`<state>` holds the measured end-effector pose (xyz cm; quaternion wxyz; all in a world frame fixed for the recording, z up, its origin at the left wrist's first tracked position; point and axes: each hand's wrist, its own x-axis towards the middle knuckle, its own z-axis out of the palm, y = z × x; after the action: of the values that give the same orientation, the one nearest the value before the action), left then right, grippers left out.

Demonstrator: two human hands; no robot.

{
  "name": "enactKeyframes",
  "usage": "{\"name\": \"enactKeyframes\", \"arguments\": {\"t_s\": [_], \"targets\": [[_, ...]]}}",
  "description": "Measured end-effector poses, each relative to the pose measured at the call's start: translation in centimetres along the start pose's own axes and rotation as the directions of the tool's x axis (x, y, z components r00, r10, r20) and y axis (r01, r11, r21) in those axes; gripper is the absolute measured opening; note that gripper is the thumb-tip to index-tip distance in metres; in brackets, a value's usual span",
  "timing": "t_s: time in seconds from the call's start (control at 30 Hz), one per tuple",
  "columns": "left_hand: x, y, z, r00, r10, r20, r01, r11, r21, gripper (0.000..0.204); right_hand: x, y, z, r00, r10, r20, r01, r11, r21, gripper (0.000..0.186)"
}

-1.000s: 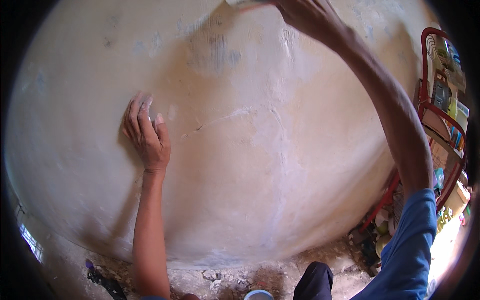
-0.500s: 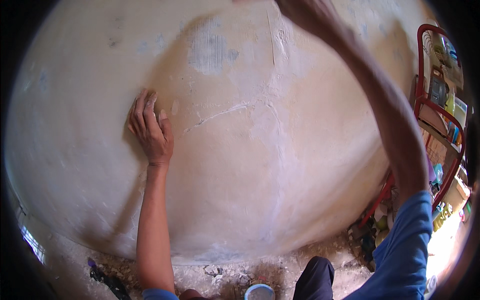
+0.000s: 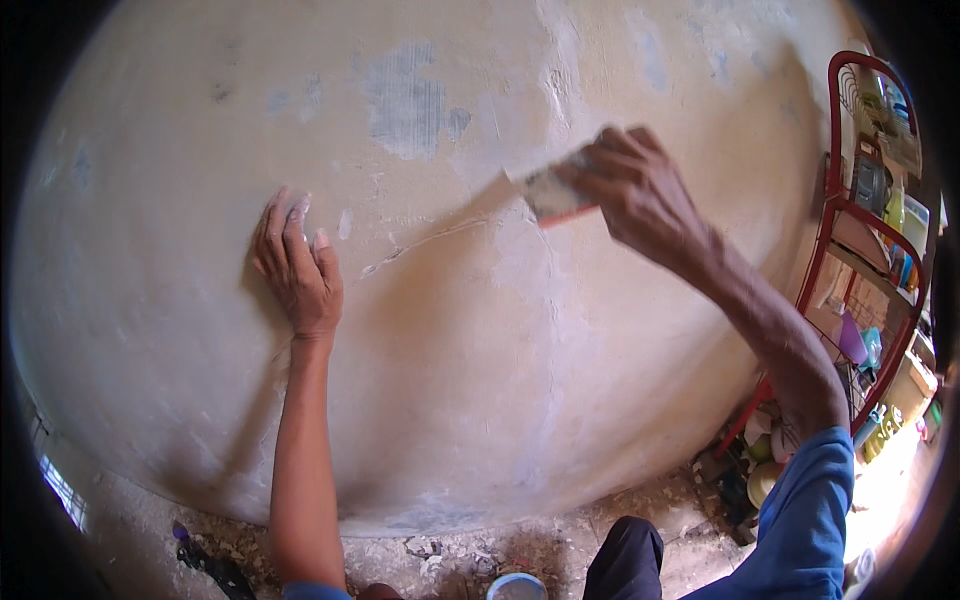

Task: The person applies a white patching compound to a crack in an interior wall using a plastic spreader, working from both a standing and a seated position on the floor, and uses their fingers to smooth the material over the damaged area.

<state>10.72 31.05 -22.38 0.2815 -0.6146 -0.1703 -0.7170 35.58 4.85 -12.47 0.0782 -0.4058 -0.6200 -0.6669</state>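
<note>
The right hand [image 3: 640, 195] sits at approx 1 o'clock in the view, fingers clamped on a small flat scraper w/ a grey-smeared blade and orange-red edge [image 3: 553, 192]. The blade is pressed flat against the cream plastered wall [image 3: 480, 400], its tip angled toward 10 o'clock, just beside a pale streak of filler. The forearm runs down toward 4 o'clock into a blue sleeve [image 3: 800, 510].

The left hand [image 3: 298, 265] is at approx 9 o'clock, palm flat on the wall, fingers spread slightly and pointing up; it grips nothing. Fingertips look dusted w/ white. The two hands are well apart, w/ a thin curved crack in the plaster [image 3: 420, 245] running between them, nearer the scraper's side.

Above the crack, at approx 12 o'clock, a grey patch of bare mesh-like render [image 3: 405, 100] shows where the top coat is gone; smaller grey-blue spots lie to its left.

At 3 o'clock, a red metal wire rack [image 3: 835, 215] stands against the wall, loaded w/ bottles and boxes; details too small to tell. At 6 o'clock, the rubble-strewn floor [image 3: 450, 555] meets the wall's foot, w/ a round light-blue container rim [image 3: 517, 588] at the very bottom edge, next to a dark trouser knee [image 3: 625, 560]. A dark object lies on the floor at approx 7 o'clock; kind unclear.
</note>
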Motion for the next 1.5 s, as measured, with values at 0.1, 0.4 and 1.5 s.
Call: {"name": "enactKeyframes", "arguments": {"t_s": [0.1,0.4,1.5], "targets": [[-0.1,-0.7,-0.6,1.000,0.006,-0.009,-0.006,1.000,0.016,0.035,1.4,-0.2,-0.5,0.998,0.041,-0.057,-0.039,0.999,0.022,0.016],[-0.4,0.7,0.7,1.000,-0.019,-0.010,0.019,1.000,-0.019,0.035,12.2,7.3,-0.6,0.984,0.171,0.054,-0.169,0.985,-0.039,0.037],[-1.0,-1.8,0.8,0.999,0.044,-0.009,-0.044,0.999,0.014,0.037,-12.0,-5.5,3.2,0.952,0.059,0.300,-0.024,0.993,-0.118,0.064]]}}
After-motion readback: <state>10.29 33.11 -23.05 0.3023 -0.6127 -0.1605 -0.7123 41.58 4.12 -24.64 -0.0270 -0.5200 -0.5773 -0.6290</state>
